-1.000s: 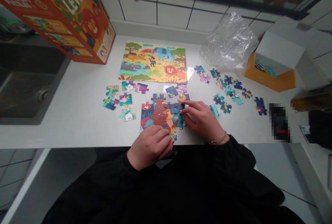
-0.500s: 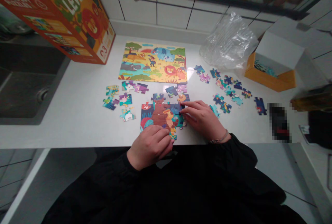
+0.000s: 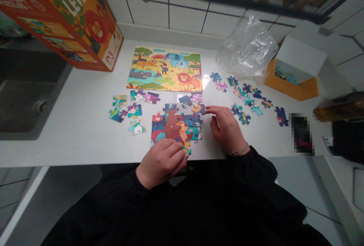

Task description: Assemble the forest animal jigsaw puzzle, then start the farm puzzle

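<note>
A half-built jigsaw (image 3: pixel 174 126) with a brown bear on blue lies near the white counter's (image 3: pixel 85 124) front edge. My left hand (image 3: pixel 162 161) rests with curled fingers on its lower edge, pressing the pieces there. My right hand (image 3: pixel 226 127) hovers just right of the jigsaw, fingers apart, index finger reaching toward an orange-and-blue piece (image 3: pixel 199 108) at the top right corner. It holds nothing. Loose pieces (image 3: pixel 129 110) lie left of the jigsaw, and more loose pieces (image 3: pixel 247 100) are spread to the right.
A finished savanna puzzle (image 3: pixel 165 69) lies farther back. A large orange puzzle box (image 3: pixel 62 14) stands at the back left beside a dark sink (image 3: pixel 25 98). A crumpled clear plastic bag (image 3: pixel 247 48) and an open yellow box (image 3: pixel 292 75) sit at the back right.
My right hand has lifted off the jigsaw's right side and shifted a little right, its fingers spreading. My left hand has stayed on the lower edge.
</note>
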`<state>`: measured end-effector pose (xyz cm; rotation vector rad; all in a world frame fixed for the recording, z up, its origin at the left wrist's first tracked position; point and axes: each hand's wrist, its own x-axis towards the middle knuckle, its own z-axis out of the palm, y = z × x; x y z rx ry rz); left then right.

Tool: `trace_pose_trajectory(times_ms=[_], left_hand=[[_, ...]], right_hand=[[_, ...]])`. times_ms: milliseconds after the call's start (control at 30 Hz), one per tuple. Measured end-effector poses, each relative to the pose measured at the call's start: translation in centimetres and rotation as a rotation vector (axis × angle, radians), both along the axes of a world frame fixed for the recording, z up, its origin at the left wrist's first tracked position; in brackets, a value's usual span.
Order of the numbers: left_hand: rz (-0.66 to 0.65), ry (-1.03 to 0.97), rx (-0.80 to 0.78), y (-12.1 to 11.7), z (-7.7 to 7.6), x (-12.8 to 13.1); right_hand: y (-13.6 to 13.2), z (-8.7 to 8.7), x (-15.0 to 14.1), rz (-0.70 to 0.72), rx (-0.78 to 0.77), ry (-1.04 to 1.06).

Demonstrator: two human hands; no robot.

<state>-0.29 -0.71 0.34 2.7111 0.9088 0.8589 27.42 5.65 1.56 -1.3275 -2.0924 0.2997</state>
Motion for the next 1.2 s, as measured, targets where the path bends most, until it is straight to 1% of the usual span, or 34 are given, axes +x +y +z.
trace_pose_trajectory(times_ms=[100, 167, 267, 367, 467, 567, 667, 733, 800, 900, 967, 1067, 1200], left_hand=[[0.003, -0.006, -0.002, 0.0, -0.1, 0.0], [0.005, -0.009, 0.002, 0.0, 0.0, 0.0], [0.010, -0.018, 0.010, 0.1, 0.1, 0.0], [0.013, -0.023, 0.004, 0.1, 0.1, 0.0], [0.016, -0.026, -0.005, 0.2, 0.0, 0.0], [0.021, -0.026, -0.009, 0.2, -0.1, 0.0], [0.030, 0.010, -0.007, 0.3, -0.1, 0.2], [0.039, 0.044, 0.002, 0.3, -0.1, 0.3], [0.047, 0.073, 0.001, 0.4, 0.0, 0.4], [0.050, 0.073, -0.008, 0.6, 0.0, 0.4], [0.051, 0.061, -0.009, 0.6, 0.0, 0.4], [0.049, 0.061, -0.015, 0.5, 0.0, 0.4], [0.049, 0.064, -0.021, 0.4, -0.1, 0.4]], right_hand=[[0.4, -0.7, 0.1, 0.038, -0.046, -0.064], [0.6, -1.2, 0.2, 0.029, -0.061, -0.115], [0.6, -1.4, 0.2, -0.039, -0.039, -0.131], [0.5, -1.0, 0.3, -0.121, -0.024, -0.127], [0.4, -0.8, 0.4, -0.164, -0.031, -0.144], [0.3, -0.9, 0.7, -0.207, -0.001, -0.162], [0.2, -1.3, 1.1, -0.307, 0.052, -0.194], [0.0, -1.3, 1.3, -0.341, 0.071, -0.202], [-0.1, -1.2, 1.1, -0.280, 0.069, -0.186], [-0.4, -0.7, 0.5, -0.072, 0.010, -0.159], [-0.5, -0.6, 0.1, 0.028, -0.043, -0.169], [-0.5, -0.4, -0.2, 0.068, -0.083, -0.186], [-0.3, -0.3, -0.3, 0.098, -0.081, -0.187]])
